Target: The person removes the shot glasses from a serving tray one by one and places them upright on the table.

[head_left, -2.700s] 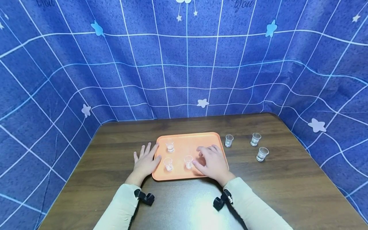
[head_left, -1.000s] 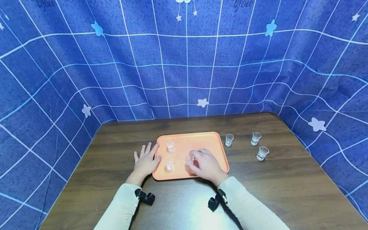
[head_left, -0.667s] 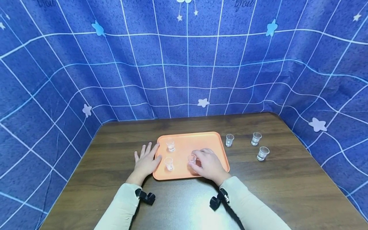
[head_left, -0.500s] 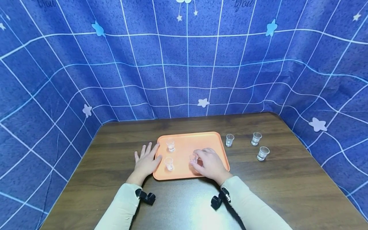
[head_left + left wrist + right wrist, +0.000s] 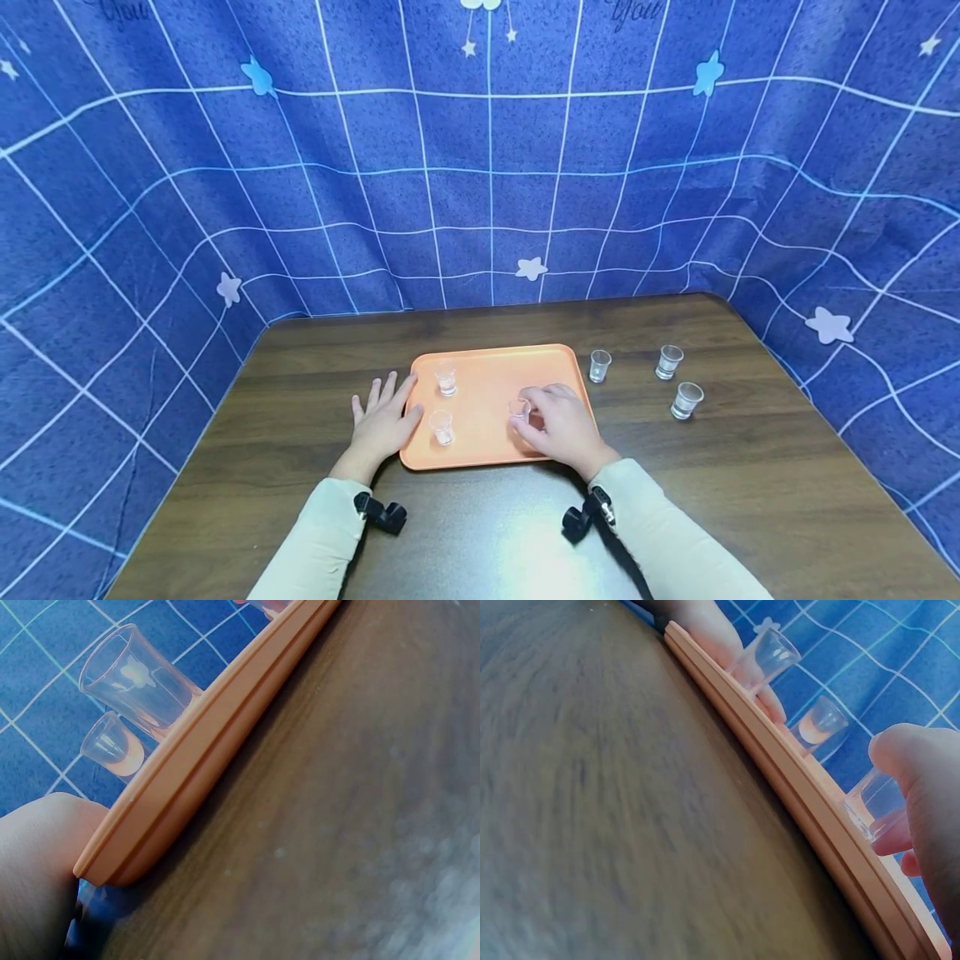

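An orange tray (image 5: 480,450) lies on the wooden table. My right hand (image 5: 561,423) is over its right part, thumb and fingers pinching a clear shot glass (image 5: 519,408). In the right wrist view that shot glass (image 5: 876,802) stands upright relative to the tray, its base right at the tray's surface, partly covered by the thumb. My left hand (image 5: 378,423) lies flat with fingers spread at the tray's left edge, its thumb and a fingertip over the rim. Two more shot glasses stand on the tray's left side, a back glass (image 5: 446,382) and a front glass (image 5: 442,428).
Right of the tray, three more shot glasses stand on the table: a near-tray glass (image 5: 598,367), a back glass (image 5: 668,363) and a front glass (image 5: 686,402). A blue curtain (image 5: 480,192) with white lines and stars surrounds the table's back and sides.
My right hand first hovers beside the shot glass with fingers apart, then takes hold of it and moves it rightward across the tray. My left hand stays in place.
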Available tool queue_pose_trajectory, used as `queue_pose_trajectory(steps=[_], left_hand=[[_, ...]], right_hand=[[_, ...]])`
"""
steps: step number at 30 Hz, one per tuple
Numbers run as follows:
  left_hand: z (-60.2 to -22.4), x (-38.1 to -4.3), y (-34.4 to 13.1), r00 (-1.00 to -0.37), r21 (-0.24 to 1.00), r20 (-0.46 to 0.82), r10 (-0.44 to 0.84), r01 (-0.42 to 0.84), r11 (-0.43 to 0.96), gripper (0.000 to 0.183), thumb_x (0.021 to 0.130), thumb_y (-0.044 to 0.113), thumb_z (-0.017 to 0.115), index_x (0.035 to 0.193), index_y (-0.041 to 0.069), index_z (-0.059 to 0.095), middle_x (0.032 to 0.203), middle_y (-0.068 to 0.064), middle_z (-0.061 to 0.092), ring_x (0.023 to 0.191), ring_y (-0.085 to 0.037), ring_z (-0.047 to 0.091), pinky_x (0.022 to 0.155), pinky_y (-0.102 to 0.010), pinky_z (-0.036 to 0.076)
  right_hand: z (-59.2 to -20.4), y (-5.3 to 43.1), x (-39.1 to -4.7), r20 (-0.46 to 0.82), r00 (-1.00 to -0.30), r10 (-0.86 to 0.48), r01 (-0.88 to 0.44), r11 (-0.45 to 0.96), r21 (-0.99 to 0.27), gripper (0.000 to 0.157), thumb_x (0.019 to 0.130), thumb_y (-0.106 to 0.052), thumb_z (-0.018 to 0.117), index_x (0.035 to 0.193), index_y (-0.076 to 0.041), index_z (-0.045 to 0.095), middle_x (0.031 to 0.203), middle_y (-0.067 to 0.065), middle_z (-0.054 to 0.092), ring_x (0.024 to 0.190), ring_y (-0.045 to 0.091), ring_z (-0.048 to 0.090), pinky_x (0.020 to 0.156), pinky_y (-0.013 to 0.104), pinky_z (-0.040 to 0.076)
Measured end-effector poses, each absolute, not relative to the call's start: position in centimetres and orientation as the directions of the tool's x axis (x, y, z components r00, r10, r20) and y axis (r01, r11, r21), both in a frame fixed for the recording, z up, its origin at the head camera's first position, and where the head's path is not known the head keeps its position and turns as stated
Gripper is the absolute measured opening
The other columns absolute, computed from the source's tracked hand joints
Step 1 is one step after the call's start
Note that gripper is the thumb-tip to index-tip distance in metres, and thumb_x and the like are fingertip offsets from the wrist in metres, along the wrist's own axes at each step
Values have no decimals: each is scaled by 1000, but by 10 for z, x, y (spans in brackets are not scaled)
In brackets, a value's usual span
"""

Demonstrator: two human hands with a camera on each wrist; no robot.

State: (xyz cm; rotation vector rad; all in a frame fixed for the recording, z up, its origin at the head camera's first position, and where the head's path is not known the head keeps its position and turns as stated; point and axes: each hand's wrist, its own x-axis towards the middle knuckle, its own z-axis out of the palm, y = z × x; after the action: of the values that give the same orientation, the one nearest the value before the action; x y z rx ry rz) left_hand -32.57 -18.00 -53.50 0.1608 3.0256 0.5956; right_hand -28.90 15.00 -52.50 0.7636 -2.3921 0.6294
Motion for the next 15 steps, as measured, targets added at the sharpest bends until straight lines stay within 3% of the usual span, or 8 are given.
queue_pose_trajectory(steps=[7,15], left_hand=[[-535,-326,-180,-993,379,-32,111,90,921,65,103,49,42,162,30,24,169,-16,12,154,-43,-2,112,-71,-14],[-535,-326,-181,-993,377,-39,111,88,922,66,103,51,41,162,30,24,169,-16,11,154,-43,-2,112,-70,-15]], right_hand=[[-523,157,-288,629,-694,-352,-626,727,-284,33,83,-42,73,102,-15,70,82,-5,66,88,21,63,79,36,52],[-521,165,-288,670,-656,-347,-644,720,-258,34,81,-40,75,101,-13,71,80,-4,66,84,20,64,80,38,51]])
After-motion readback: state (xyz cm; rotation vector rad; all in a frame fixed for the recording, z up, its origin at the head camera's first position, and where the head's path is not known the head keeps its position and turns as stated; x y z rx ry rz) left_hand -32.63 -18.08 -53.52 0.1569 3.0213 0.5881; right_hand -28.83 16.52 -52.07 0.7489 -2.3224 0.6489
